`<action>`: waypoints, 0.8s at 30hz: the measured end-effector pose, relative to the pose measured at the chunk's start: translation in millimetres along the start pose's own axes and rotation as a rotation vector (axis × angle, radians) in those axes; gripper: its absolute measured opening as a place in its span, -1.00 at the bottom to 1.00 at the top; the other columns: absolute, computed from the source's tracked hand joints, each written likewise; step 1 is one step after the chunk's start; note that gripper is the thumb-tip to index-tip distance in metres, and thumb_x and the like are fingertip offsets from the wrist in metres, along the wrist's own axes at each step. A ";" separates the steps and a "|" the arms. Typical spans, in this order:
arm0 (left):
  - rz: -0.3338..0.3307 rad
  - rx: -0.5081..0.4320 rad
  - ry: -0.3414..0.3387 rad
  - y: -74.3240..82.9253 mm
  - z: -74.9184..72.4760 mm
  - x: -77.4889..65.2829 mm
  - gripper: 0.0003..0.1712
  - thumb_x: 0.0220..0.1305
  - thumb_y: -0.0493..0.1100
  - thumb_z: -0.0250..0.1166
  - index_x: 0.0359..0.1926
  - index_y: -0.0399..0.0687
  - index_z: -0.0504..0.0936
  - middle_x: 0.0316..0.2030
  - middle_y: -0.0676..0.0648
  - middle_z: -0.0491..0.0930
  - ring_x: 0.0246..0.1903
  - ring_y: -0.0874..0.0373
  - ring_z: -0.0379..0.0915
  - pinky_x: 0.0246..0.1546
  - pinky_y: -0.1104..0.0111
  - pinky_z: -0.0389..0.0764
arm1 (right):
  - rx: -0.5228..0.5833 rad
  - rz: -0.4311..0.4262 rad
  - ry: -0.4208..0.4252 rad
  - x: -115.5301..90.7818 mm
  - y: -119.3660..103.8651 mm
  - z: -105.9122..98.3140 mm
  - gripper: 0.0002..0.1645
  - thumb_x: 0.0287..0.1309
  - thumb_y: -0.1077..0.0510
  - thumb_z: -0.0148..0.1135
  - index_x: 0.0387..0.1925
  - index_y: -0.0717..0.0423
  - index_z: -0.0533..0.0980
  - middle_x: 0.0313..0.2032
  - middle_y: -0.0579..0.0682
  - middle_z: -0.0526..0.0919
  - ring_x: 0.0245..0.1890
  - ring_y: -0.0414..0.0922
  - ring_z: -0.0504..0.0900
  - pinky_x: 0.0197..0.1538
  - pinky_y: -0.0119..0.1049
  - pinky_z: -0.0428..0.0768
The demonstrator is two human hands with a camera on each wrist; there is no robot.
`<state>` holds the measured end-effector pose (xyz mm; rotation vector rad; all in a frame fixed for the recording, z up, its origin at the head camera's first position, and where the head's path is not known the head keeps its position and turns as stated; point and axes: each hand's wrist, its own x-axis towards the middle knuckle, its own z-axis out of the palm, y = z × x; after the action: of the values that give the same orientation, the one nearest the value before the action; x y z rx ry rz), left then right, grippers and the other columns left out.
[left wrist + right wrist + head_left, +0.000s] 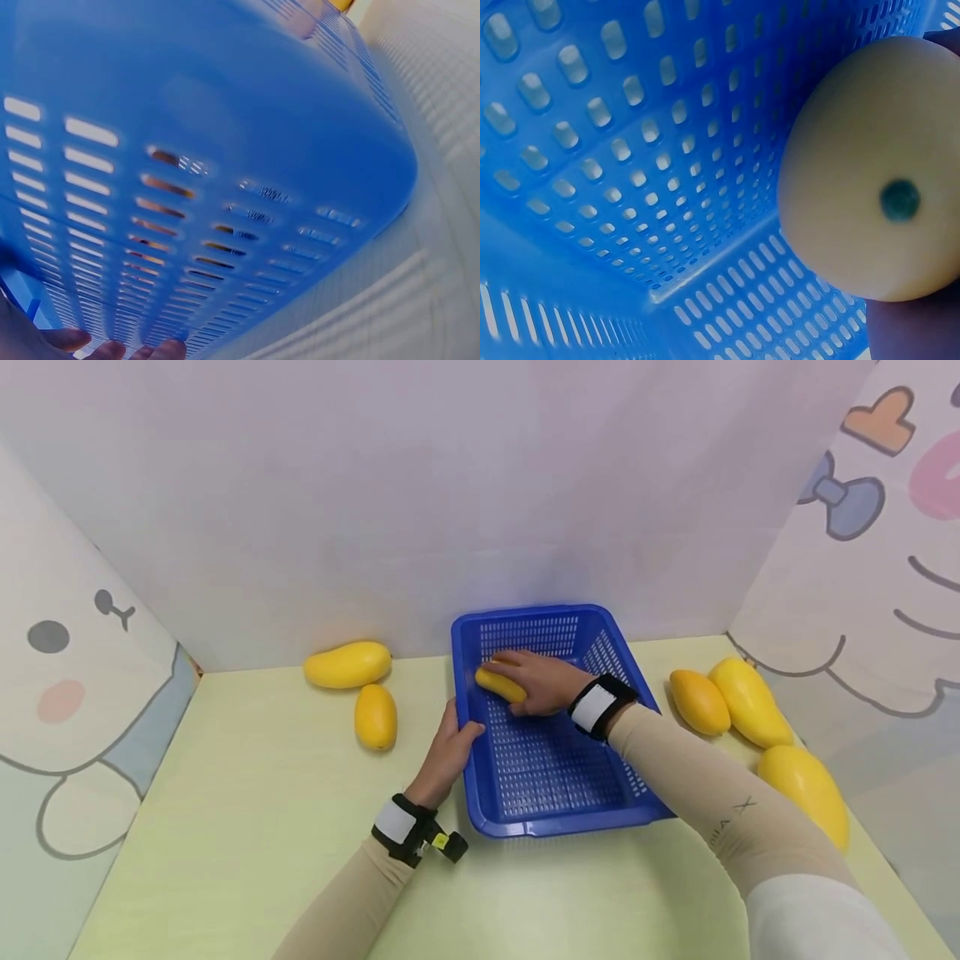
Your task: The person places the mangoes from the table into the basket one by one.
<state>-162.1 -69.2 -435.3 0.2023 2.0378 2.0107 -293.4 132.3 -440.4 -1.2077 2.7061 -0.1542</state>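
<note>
A blue slotted plastic basket (pixel 555 822) stands on the table, with a yellow mango (pixel 501 686) inside it near the back left. Over that mango lies my right hand (pixel 543 681), its fingers curled round the fruit. The right wrist view shows the mango's rounded end (pixel 855 172) with a dark green spot, close to the slotted walls. My left hand (pixel 442 760) grips the basket's left side, thumb over the rim. From the left wrist view, the fingertips (pixel 169 349) press against the outer slotted wall.
Two mangoes lie left of the basket, one lengthwise along the back wall (pixel 348 665) and one nearer (pixel 376 717). To the right are an orange-yellow mango (pixel 700 702), a long yellow one (pixel 750 702) and a large one (pixel 806 793) partly behind my right sleeve. Walls enclose the table.
</note>
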 end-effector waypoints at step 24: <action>0.015 0.009 0.038 -22.6 -0.2 9.5 -0.34 0.36 -0.21 -0.12 0.41 0.00 -0.13 0.32 -0.20 0.12 0.20 -0.11 0.21 0.14 0.05 0.29 | -0.157 -0.110 0.115 0.4 6.6 3.1 -0.09 0.02 -0.06 0.30 0.38 -0.23 0.11 0.36 -0.02 0.17 0.29 0.07 0.09 0.23 0.17 0.10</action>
<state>-169.2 -67.2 -458.7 0.1836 2.0746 2.0299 -297.9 136.3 -444.5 -1.4346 2.7954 -0.0270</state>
